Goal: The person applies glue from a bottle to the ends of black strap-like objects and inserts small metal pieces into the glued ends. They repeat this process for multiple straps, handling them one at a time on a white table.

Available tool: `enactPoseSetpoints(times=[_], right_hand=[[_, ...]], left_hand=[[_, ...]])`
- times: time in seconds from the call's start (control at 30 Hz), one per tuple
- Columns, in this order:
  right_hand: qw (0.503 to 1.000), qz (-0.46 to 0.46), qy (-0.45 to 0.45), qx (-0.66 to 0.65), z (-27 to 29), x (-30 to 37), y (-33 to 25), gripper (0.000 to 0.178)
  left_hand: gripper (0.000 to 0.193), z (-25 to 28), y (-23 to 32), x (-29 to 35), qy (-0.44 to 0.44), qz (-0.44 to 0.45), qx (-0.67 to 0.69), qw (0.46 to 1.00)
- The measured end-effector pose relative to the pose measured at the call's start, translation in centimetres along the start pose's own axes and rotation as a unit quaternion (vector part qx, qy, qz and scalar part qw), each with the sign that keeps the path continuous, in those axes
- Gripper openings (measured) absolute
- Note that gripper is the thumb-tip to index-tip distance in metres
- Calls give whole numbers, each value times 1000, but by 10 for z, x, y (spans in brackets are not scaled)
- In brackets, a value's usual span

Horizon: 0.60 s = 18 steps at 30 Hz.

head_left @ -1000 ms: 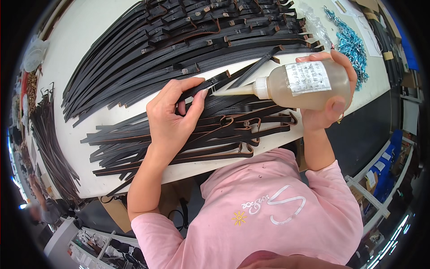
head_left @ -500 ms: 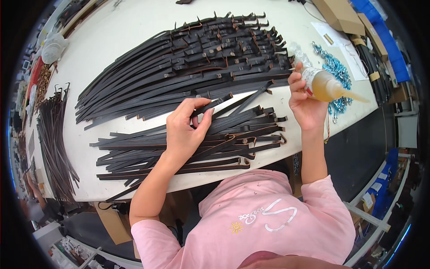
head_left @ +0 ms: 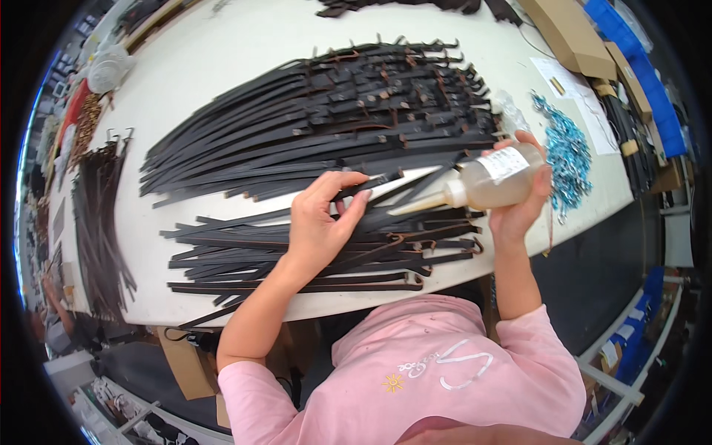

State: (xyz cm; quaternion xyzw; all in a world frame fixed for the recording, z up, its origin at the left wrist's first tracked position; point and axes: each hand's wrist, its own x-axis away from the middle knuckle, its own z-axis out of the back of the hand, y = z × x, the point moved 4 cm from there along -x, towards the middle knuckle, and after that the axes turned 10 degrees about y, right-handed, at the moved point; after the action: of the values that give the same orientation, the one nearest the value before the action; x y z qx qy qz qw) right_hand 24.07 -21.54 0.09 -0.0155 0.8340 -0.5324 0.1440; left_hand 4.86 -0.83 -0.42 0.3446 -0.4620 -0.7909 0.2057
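Between the thumb and fingers of my left hand [head_left: 319, 230] is the end of a black leather-like strap [head_left: 386, 179]. My right hand [head_left: 523, 211] is wrapped round a clear squeeze bottle [head_left: 486, 182] with a white label, pale liquid and a long thin nozzle. The bottle lies tilted on its side, its nozzle pointing left and slightly down. Its tip is just below the held strap end, apart from it as far as I can see. Beneath my left hand a loose pile of black straps [head_left: 222, 243] spreads along the table's near edge.
A larger bundle of black straps [head_left: 245, 133] fills the table's middle. Another strap bundle [head_left: 100, 222] hangs over at the left. Blue and silver metal clips [head_left: 567, 159] are heaped at the right, near papers [head_left: 582, 111] and a cardboard box [head_left: 571, 41].
My right hand has turned the bottle, so its nozzle swings from pointing right to pointing left, near the strap. The left hand keeps its pinch. The whole view has shifted slightly.
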Motion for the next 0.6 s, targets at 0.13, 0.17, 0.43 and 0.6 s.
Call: enactPoseSetpoints(times=[0.13, 0.17, 0.43, 0.6], right_hand=[[996, -44, 57, -45, 13, -8, 2, 70], [996, -42, 68, -41, 13, -10, 1, 70], [997, -44, 36, -57, 15, -4, -4, 68], [997, -48, 32, -43, 15, -7, -2, 67]], left_hand=[[17, 34, 11, -27, 35, -29, -69, 997], [18, 52, 17, -41, 57, -46, -99, 992], [18, 156, 37, -117, 85, -177, -329, 924], [19, 143, -59, -104, -29, -19, -214, 976]])
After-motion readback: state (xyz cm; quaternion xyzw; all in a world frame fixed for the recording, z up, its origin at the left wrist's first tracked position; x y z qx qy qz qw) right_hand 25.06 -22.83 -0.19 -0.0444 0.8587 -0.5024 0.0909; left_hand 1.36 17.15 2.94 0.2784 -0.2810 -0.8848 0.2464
